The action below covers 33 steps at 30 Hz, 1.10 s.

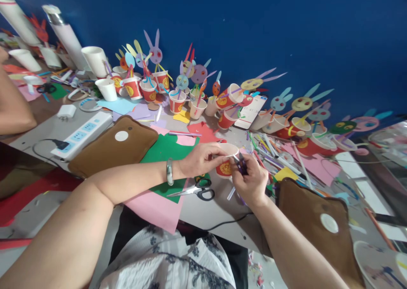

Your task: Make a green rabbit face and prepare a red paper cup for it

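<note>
A red and white paper cup [224, 169] stands between my two hands near the middle of the table. At its left rim, my left hand [201, 158] has its fingers pinched on the cup's edge. Dark-handled small scissors or a similar tool [241, 165] are in my right hand [252, 176], which is closed round them, their tip at the cup's right rim. Black-handled scissors [200, 190] lie just below the cup, partly over a green sheet [168, 153]. A pink sheet [159, 206] lies at the table's front edge.
Several cups with paper rabbit heads [155, 53] line the blue wall. A phone [251, 113] leans among them. Brown cushions [111, 147] and a power strip [82, 134] lie left; pens and straws [273, 149] right. Another person's arm [14, 102] is at far left.
</note>
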### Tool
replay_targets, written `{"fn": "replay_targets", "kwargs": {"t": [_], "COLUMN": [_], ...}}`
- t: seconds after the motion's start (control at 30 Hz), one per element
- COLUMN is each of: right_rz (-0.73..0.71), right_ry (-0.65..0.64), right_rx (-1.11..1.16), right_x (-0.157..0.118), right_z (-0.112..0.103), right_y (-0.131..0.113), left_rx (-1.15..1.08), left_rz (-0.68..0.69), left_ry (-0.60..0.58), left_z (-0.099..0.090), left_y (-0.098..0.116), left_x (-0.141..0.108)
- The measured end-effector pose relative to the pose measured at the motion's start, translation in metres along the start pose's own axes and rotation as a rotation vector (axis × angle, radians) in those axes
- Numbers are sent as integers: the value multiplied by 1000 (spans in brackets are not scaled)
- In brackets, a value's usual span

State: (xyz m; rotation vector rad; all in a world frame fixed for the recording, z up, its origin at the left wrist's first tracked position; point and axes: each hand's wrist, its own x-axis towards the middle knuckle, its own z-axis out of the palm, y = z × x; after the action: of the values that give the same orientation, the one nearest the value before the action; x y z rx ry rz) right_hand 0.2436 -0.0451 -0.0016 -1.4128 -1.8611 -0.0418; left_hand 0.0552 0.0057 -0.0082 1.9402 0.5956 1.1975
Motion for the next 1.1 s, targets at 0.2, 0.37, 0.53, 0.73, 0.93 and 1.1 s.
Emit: {"fn": "replay_targets", "kwargs": {"t": [0.2, 0.37, 0.53, 0.73, 0.93, 1.1], "right_rz": [4, 7, -86, -34, 200, 438], "right_ry": [-14, 66, 80, -16, -297, -500], "right_rx": [30, 31, 53, 153, 483, 824], "right_x": [-3, -5, -8, -3, 0, -4], "right_z": [1, -5, -7, -4, 3, 12], "right_y": [2, -4, -3, -6, -13, -16], "left_rx": [-21, -8, -156, -306, -325, -272], "left_rz": [58, -121, -302, -378, -397, -388], "left_ry": [42, 121, 178, 172, 200, 167], "left_z": [0, -6, -6, -3, -2, 0], "left_y": [2, 2, 2, -3, -5, 0], "left_x": [2, 7, 9, 8, 9, 5]}}
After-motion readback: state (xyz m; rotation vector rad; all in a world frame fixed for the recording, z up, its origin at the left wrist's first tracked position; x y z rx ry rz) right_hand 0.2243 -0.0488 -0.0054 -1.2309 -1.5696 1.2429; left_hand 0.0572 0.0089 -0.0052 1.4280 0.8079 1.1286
